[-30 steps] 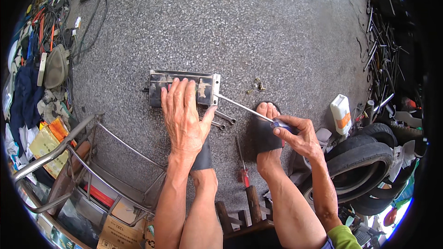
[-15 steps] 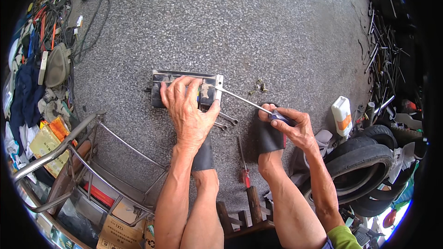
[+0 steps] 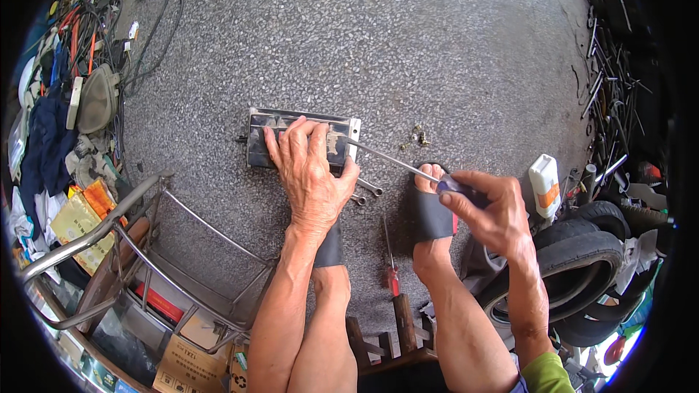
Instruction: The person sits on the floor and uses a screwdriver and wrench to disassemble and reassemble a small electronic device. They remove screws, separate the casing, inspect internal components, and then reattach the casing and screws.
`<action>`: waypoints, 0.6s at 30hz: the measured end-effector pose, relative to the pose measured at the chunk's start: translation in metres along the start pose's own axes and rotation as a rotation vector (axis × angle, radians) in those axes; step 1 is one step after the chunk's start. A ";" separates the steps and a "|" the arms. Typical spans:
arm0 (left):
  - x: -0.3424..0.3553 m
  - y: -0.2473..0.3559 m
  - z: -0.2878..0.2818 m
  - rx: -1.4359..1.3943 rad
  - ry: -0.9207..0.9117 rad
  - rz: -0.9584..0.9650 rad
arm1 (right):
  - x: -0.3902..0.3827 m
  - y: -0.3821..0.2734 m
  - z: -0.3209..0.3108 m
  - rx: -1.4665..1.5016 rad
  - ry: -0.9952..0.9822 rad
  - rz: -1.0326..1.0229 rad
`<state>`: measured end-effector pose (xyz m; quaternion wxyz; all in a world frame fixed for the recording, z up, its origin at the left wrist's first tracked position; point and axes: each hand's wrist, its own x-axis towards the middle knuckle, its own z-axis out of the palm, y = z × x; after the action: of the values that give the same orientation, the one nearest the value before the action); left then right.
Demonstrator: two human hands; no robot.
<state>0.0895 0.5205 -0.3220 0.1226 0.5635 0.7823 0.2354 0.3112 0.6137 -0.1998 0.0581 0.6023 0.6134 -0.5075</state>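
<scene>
black and silver, the box (image 3: 261,147) lies on the floor (image 3: 378,51) in front of us. our left grip (image 3: 314,178) spreads over its top, seemingly to steady it, while our right grip (image 3: 489,211) pinches a screwdriver (image 3: 397,163), which appears to meet the silver end plate (image 3: 354,129). small metal pieces (image 3: 424,140) lie near, probably within easy reach.

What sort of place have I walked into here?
Probably a small vehicle repair workshop: tyres are piled at the right, metal tools lie heaped beyond them, and wrenches lie on the ground.
</scene>
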 end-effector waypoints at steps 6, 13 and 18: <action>-0.001 -0.003 -0.005 -0.021 -0.052 -0.012 | -0.005 -0.029 -0.002 -0.354 0.095 -0.272; 0.002 0.001 -0.012 -0.035 -0.083 0.008 | 0.051 0.079 0.022 -0.247 -0.018 -0.246; 0.003 0.000 -0.013 -0.025 -0.085 0.019 | 0.052 0.074 0.020 -0.228 -0.030 -0.278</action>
<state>0.0827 0.5199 -0.3111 0.1605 0.5789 0.7679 0.2222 0.3459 0.6177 -0.2858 0.0647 0.4937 0.7434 -0.4466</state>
